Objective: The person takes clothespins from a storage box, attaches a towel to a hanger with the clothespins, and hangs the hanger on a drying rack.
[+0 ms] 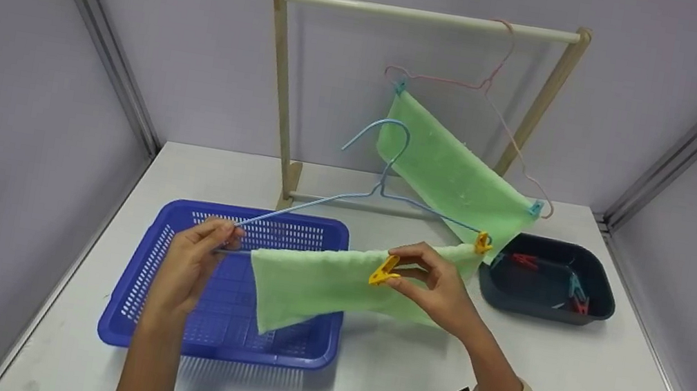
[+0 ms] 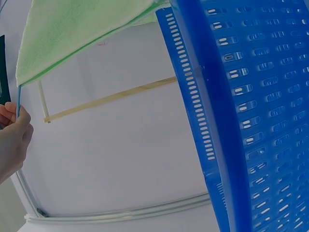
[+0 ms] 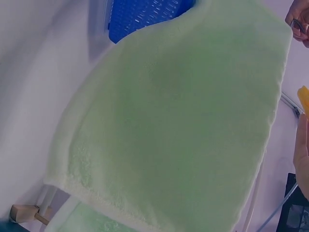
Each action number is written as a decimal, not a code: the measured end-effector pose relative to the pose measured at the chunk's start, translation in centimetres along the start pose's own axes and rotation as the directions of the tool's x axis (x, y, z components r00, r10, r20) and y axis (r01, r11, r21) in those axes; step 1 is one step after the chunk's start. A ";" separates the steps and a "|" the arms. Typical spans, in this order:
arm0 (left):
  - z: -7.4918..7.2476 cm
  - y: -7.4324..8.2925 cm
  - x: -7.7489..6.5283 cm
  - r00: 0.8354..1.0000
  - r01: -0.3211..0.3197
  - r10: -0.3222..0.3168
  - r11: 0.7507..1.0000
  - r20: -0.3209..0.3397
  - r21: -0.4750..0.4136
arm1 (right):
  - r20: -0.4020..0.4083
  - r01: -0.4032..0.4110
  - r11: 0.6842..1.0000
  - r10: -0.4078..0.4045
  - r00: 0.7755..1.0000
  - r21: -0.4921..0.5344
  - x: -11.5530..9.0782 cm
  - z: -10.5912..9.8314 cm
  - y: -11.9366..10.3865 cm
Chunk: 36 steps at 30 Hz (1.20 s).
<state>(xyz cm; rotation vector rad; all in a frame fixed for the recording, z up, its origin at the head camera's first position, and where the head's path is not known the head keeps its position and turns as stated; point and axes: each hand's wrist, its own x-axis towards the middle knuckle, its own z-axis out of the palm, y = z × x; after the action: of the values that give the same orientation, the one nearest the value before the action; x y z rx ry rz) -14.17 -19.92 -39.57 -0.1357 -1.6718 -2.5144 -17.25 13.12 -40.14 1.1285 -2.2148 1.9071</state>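
A blue wire hanger (image 1: pixel 312 202) is held up by its left end in my left hand (image 1: pixel 188 261), its hook pointing upward. A light green cloth (image 1: pixel 314 281) hangs along its lower bar; a yellow clothespin (image 1: pixel 483 243) grips the cloth at the hanger's right end. My right hand (image 1: pixel 438 290) pinches a second yellow clothespin (image 1: pixel 384 271) between thumb and fingers, in front of the cloth's middle. In the left wrist view the left fingers (image 2: pixel 21 118) pinch the hanger beside the cloth's corner. The right wrist view is mostly filled by the cloth (image 3: pixel 178 116).
A blue perforated basket (image 1: pixel 119 299) stands under the left hand. Behind, a rack with a white rod (image 1: pixel 385 11) bears a pink hanger (image 1: pixel 443 80) with another green cloth (image 1: pixel 451 163) clipped by teal clothespins. At right, a dark tub (image 1: pixel 539 313) holds several red and teal clothespins.
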 end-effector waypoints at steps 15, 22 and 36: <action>0.0 0.0 0.0 1.000 0.015 -0.014 0.999 -0.017 0.037 | -0.024 0.019 0.998 -0.018 1.000 0.059 0.6 1.8 1.5; -0.1 0.0 0.0 1.000 0.010 -0.010 1.000 -0.015 0.026 | -0.027 0.019 0.996 -0.017 0.999 0.082 1.1 2.7 1.6; 0.0 -0.2 0.1 1.000 0.006 -0.006 1.000 -0.009 0.010 | -0.007 0.081 0.988 -0.081 0.997 0.131 2.2 4.0 1.6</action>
<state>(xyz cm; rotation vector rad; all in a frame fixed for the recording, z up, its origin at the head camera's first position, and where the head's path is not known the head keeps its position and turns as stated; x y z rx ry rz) -14.33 -19.89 -39.71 -0.1184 -1.6839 -2.5066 -17.99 8.58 -41.50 1.2137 -2.0344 2.0457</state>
